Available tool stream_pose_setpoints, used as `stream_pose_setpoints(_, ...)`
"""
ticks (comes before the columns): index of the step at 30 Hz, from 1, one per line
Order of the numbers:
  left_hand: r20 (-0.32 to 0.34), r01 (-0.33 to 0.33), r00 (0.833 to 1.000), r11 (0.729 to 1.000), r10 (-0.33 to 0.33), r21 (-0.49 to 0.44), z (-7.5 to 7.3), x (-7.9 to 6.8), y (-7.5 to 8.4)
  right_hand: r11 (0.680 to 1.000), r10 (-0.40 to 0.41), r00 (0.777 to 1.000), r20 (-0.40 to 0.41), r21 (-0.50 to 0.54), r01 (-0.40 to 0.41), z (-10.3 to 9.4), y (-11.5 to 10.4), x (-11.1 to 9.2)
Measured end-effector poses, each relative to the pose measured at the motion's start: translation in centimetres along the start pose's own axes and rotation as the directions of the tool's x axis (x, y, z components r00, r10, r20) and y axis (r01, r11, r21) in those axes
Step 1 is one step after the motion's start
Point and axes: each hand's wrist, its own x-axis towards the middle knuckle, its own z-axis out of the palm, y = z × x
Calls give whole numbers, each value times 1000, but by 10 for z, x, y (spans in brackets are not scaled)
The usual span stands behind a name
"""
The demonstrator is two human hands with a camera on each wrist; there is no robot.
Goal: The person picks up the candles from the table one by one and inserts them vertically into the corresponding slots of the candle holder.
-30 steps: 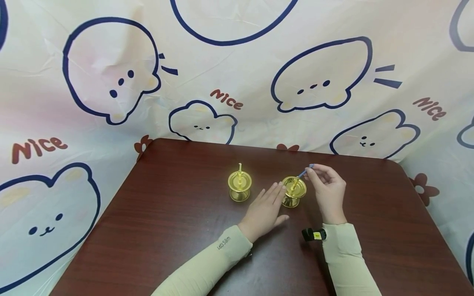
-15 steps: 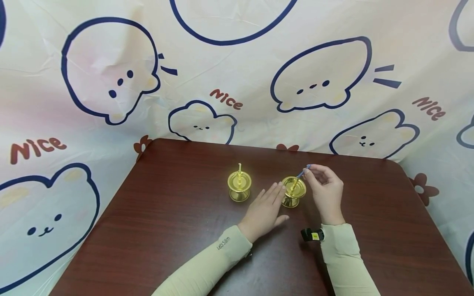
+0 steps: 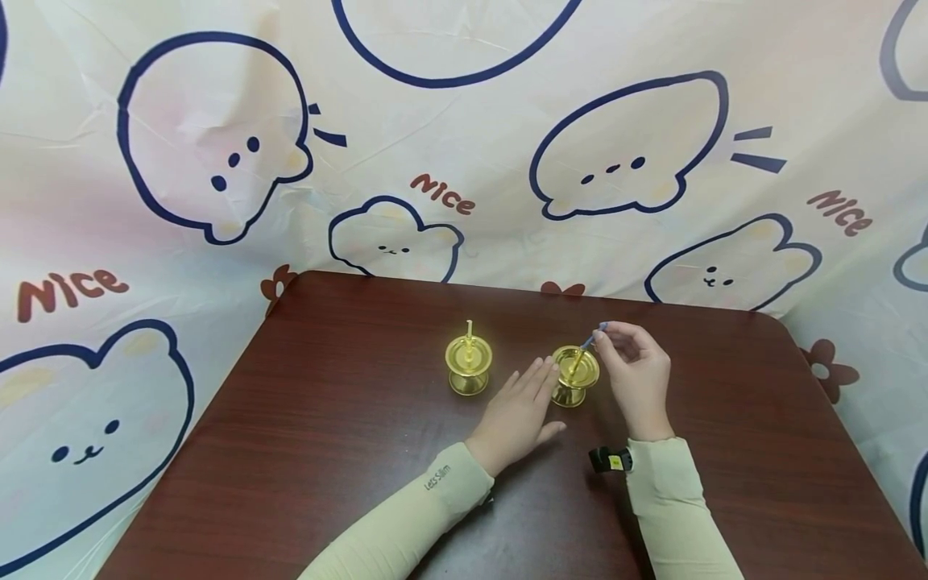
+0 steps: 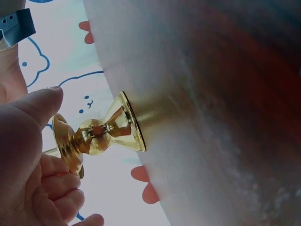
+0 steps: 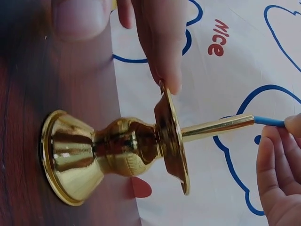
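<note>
A shiny gold pedestal stand (image 3: 569, 397) with a round dish (image 5: 171, 141) and an upright thin tube (image 5: 216, 128) stands on the table in front of both hands. My right hand (image 3: 641, 383) pinches a thin blue stick (image 5: 269, 121) between thumb and forefinger. The stick's lower end meets the open tip of the tube. My left hand (image 3: 515, 419) lies beside the stand, fingers straight, fingertips touching the dish's rim. In the left wrist view the left thumb (image 4: 42, 106) overlaps the dish edge.
A matching gold stand (image 3: 469, 366) is to the left, a short pale wick (image 3: 470, 325) poking from its tube. Both stand on a dark reddish-brown table (image 3: 326, 419). A cartoon-printed cloth (image 3: 493, 161) hangs behind. A black band (image 3: 611, 460) is on the right wrist.
My right hand has shifted slightly left with the blue stick, whose end stays at the tube. The left hand and both stands have kept their places.
</note>
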Motion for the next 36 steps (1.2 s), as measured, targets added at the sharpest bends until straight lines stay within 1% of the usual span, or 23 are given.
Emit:
stream_pose_setpoints(4,-3,0,1000,1000,0,-10,-1,0,0,999,-35,999,9,-40,35,1,-2,1)
stream_pose_setpoints(10,-1,0,1000,1000,0,0,-1,1,0,992,-86,996,24,-88,87,1,-2,2)
stream_pose_setpoints(17,5,1,1000,1000,-1,-8,0,2,-1,984,-131,990,48,-113,135,2,0,4)
stream_pose_setpoints(21,-2,7,1000,1000,-7,-25,0,2,-2,973,-164,983,85,-148,175,3,1,4)
stream_pose_setpoints(24,-1,7,1000,999,-7,-33,0,2,-1,963,-187,978,92,-180,201,3,3,4)
stream_pose_setpoints(28,8,0,1000,1000,0,-27,-1,2,-1,963,-190,979,79,-179,201,1,4,3)
stream_pose_setpoints(33,-11,-1,1000,1000,0,-30,-1,2,-1,969,-172,981,91,-166,185,1,2,2)
stream_pose_setpoints(36,-8,-3,1000,999,3,-34,-1,1,0,970,-167,982,87,-167,179,1,1,0)
